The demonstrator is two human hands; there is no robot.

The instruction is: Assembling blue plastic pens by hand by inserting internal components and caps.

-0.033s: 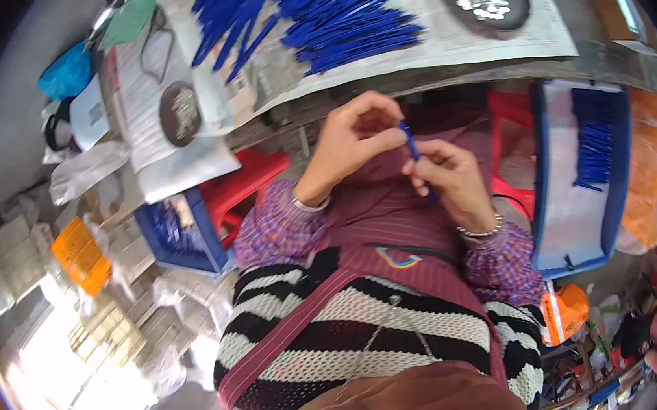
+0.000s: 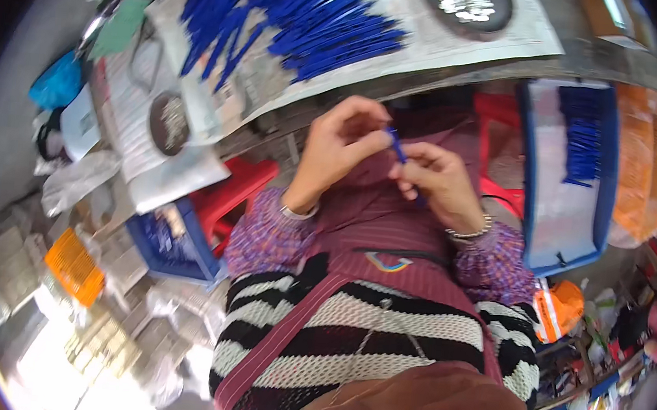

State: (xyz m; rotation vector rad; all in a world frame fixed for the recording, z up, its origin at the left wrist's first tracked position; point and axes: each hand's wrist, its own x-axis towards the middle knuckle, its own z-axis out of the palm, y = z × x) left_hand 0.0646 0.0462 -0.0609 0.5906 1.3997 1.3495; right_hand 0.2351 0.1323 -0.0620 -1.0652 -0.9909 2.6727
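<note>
Both hands meet over my lap at one slim blue strip (image 2: 397, 150), too small here for me to name its kind. My left hand (image 2: 344, 145) pinches its upper end between thumb and fingertips. With thumb and bent fingers, my right hand (image 2: 435, 179) grips the strip lower down, and a short end sticks out below. On the table beyond lies a large pile of similar blue strips (image 2: 325, 35). More blue strips (image 2: 583, 146) lie in a neat row in the blue tray (image 2: 530, 216) to my right.
A dark round dish (image 2: 498, 25) of small white pieces stands on the paper-covered table, and a smaller dish (image 2: 154, 129) sits at the left. Red stools (image 2: 247, 185) flank me. A blue crate (image 2: 168, 269) is at lower left. Orange bags (image 2: 641, 164) lie beyond the tray.
The whole view has shifted slightly, so the table and trays appear a little further left. Both hands keep their hold on the blue strip.
</note>
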